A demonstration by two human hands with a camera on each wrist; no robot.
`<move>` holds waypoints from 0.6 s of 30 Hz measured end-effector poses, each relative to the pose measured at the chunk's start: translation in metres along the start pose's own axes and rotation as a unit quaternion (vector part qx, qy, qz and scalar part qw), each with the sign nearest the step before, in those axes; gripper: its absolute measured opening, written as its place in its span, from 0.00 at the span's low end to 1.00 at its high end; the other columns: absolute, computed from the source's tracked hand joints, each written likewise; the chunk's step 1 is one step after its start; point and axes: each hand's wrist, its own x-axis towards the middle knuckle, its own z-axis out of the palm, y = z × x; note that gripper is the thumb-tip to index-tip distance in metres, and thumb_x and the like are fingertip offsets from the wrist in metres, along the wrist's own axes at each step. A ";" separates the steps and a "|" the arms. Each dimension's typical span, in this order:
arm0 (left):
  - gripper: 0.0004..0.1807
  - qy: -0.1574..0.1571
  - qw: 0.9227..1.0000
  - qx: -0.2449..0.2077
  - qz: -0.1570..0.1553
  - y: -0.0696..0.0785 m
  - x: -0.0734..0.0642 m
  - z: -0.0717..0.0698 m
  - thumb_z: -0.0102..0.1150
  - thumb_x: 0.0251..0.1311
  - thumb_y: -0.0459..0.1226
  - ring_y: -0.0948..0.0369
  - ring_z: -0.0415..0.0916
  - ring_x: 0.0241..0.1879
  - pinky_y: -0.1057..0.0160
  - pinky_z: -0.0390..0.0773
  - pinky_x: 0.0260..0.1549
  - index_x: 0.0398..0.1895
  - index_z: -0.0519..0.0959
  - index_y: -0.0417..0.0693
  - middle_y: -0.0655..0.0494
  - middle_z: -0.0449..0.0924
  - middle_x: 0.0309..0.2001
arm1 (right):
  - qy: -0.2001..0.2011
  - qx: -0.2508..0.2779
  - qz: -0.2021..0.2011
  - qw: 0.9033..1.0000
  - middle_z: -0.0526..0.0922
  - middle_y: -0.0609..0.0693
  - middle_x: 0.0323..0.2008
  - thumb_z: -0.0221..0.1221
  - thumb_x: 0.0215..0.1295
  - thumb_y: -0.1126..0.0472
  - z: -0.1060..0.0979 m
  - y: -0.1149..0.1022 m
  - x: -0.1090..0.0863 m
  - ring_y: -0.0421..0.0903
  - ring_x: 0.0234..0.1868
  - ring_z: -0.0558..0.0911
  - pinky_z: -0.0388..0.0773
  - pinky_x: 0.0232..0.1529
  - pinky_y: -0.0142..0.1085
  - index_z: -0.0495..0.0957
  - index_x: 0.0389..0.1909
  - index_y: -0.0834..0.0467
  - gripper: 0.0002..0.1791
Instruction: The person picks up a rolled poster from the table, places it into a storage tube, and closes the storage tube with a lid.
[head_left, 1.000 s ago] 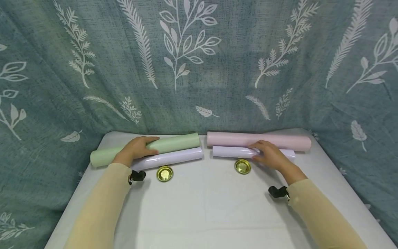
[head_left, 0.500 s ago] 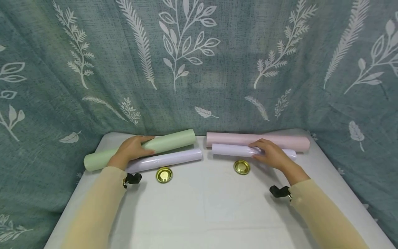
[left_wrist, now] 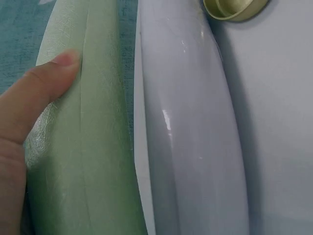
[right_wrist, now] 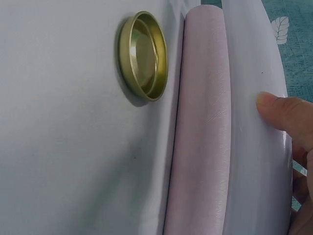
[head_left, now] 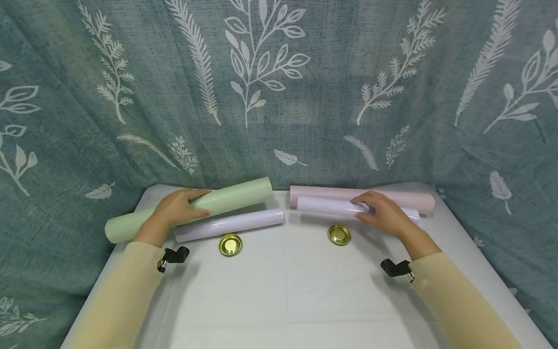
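A pale green roll (head_left: 237,196) is gripped by my left hand (head_left: 176,211) at the back left, its right end raised and its left end near the table's edge. In the left wrist view the thumb (left_wrist: 54,78) lies across this roll (left_wrist: 98,147). Just in front of it lies a glossy pale lavender roll (head_left: 235,225). My right hand (head_left: 385,214) holds a second glossy lavender roll (head_left: 324,205), tilted and slightly above the table, before a pink roll (head_left: 340,192). The right wrist view has the thumb (right_wrist: 283,110) on the lavender roll; other fingers are partly hidden.
Two small gold round dishes, a left one (head_left: 230,245) and a right one (head_left: 339,234), lie in front of the rolls on the white-covered table (head_left: 283,291). A green-blue leaf-print curtain (head_left: 322,131) hangs behind and at the sides.
My left hand has pulled the green roll leftward and tilted its right end up, away from the lavender one. My right hand has raised its lavender roll a little, overlapping the pink roll.
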 end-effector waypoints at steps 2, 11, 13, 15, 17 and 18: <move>0.45 0.005 1.000 0.000 0.001 0.002 -0.005 -0.003 0.66 0.52 0.67 0.39 0.71 0.62 0.37 0.73 0.52 0.74 0.66 0.69 0.40 0.64 0.72 | 0.005 -0.001 -0.002 1.000 0.81 0.57 0.54 0.70 0.60 0.62 -0.003 -0.003 0.001 0.61 0.57 0.77 0.71 0.57 0.57 0.81 0.56 0.56 0.21; 0.43 0.039 0.998 -0.017 0.043 0.007 -0.023 -0.006 0.67 0.54 0.63 0.42 0.72 0.61 0.38 0.73 0.53 0.74 0.67 0.67 0.45 0.71 0.69 | 0.025 0.001 -0.009 1.000 0.82 0.56 0.52 0.71 0.60 0.62 -0.012 -0.010 0.002 0.58 0.53 0.79 0.75 0.52 0.55 0.82 0.55 0.55 0.21; 0.43 0.047 0.997 -0.023 0.054 0.009 -0.027 -0.006 0.68 0.54 0.62 0.43 0.72 0.61 0.38 0.74 0.53 0.73 0.68 0.67 0.47 0.72 0.68 | 0.031 0.005 -0.013 0.999 0.82 0.55 0.51 0.71 0.60 0.61 -0.014 -0.013 0.002 0.57 0.51 0.80 0.76 0.50 0.54 0.81 0.55 0.54 0.21; 0.42 0.057 0.996 -0.024 0.068 0.012 -0.030 -0.005 0.69 0.54 0.62 0.43 0.72 0.62 0.37 0.73 0.55 0.73 0.69 0.65 0.47 0.73 0.67 | 0.038 0.011 -0.016 0.999 0.82 0.53 0.51 0.71 0.59 0.62 -0.015 -0.016 0.002 0.55 0.51 0.80 0.76 0.49 0.53 0.82 0.55 0.54 0.21; 0.42 0.069 0.994 -0.019 0.081 0.016 -0.034 -0.003 0.70 0.53 0.60 0.43 0.72 0.62 0.38 0.72 0.56 0.72 0.70 0.64 0.48 0.74 0.67 | 0.042 0.015 -0.020 0.999 0.81 0.53 0.51 0.71 0.60 0.62 -0.017 -0.020 0.002 0.55 0.51 0.79 0.75 0.48 0.53 0.82 0.55 0.54 0.21; 0.42 0.075 0.993 -0.016 0.086 0.017 -0.036 -0.003 0.71 0.53 0.60 0.43 0.71 0.63 0.38 0.72 0.57 0.72 0.71 0.64 0.48 0.74 0.66 | 0.044 0.018 -0.022 0.999 0.81 0.53 0.51 0.71 0.60 0.62 -0.017 -0.022 0.002 0.55 0.51 0.79 0.75 0.49 0.53 0.82 0.55 0.54 0.21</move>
